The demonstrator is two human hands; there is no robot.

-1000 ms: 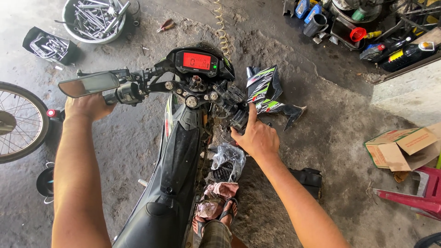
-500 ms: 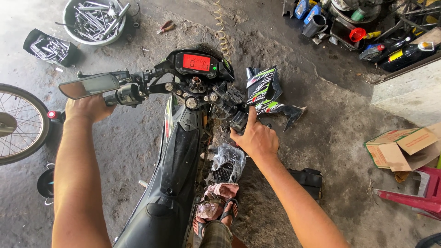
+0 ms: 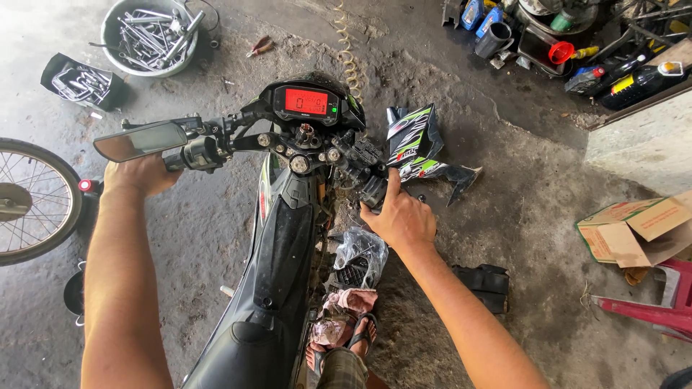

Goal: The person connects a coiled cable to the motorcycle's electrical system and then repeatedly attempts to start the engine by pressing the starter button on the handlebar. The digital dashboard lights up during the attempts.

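While your right hand [image 3: 402, 216] sits just as it did a second ago, nothing of note has moved: the forefinger points up along the right grip [image 3: 375, 191] of the motorcycle [image 3: 285, 245], the other fingers curled round it, thumb side pressed to the switch housing. Your left hand [image 3: 140, 175] is likewise unchanged, wrapped shut over the left grip [image 3: 189, 155], just under the mirror [image 3: 139, 140]. So you are holding the bars steady at both ends, and the work at the right-hand controls looks paused rather than advanced.

Nearest you on the motorcycle is the matte black seat and the smooth dark tank cover, narrowing toward the bars. Right of it, by your sandalled foot [image 3: 353, 342], lie a crumpled pinkish rag [image 3: 339, 320] and a clear plastic bag [image 3: 360, 252] over a ribbed dark part. Farther right of the motorcycle sits a torn cardboard box [image 3: 638, 230], with a red plastic stool [image 3: 659, 306] beside it.

At the bars, bare metal bolts and bracket heads show where covers are off. The dash [image 3: 306, 102] glows red, a flat rectangle in a rounded black shell. Just right of it lies a glossy angular fairing panel [image 3: 418, 144], black with green and white stripes.

Left of the motorcycle a spoked wheel [image 3: 29, 202] stands at the edge. Beyond the bars, a round metal basin [image 3: 150, 32] holds steel wrenches, and oil bottles [image 3: 634, 75] crowd the far right on gritty, stained concrete.
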